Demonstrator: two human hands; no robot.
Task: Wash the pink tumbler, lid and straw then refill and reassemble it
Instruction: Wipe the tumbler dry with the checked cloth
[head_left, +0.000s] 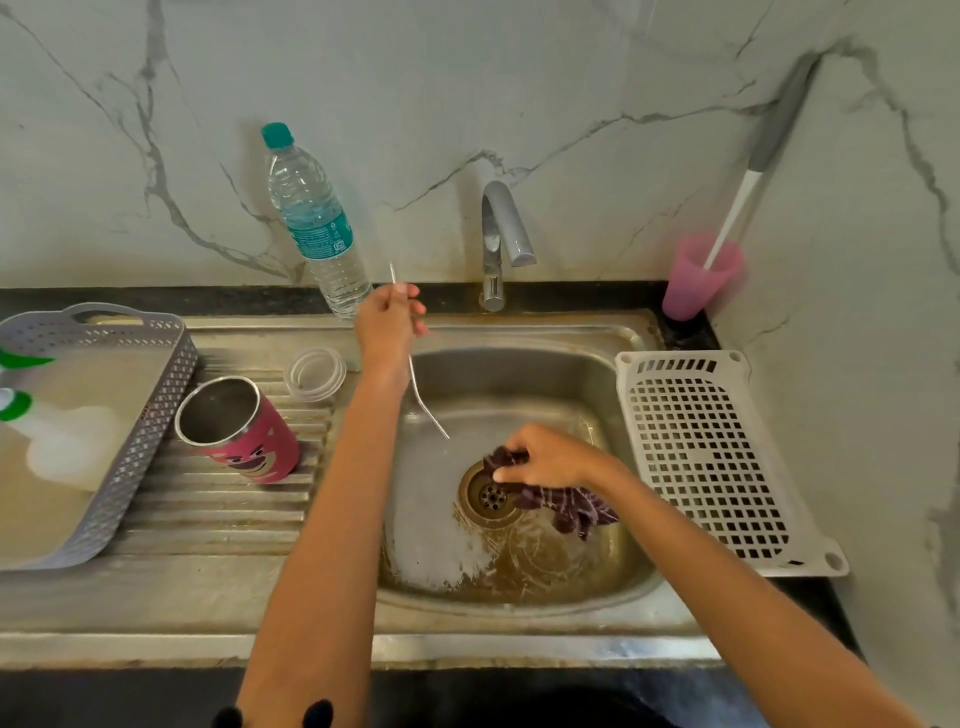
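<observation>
The pink tumbler (244, 431) with a bear face stands open on the ribbed drainboard, left of the basin. Its clear lid (315, 374) lies just behind it on the drainboard. My left hand (387, 325) grips the bent metal straw (425, 402) over the basin's back left corner; the straw's lower end hangs down into the sink. My right hand (545, 457) holds a dark purple cloth (571, 506) low in the steel sink (613, 374), right beside the drain (491, 493).
The tap (501, 239) stands behind the basin, with no water visible. A water bottle (314, 223) leans at the wall. A grey basket (130, 415) holds green-capped bottles at left. A white perforated rack (717, 457) lies right of the sink, a pink cup (698, 278) with a brush behind it.
</observation>
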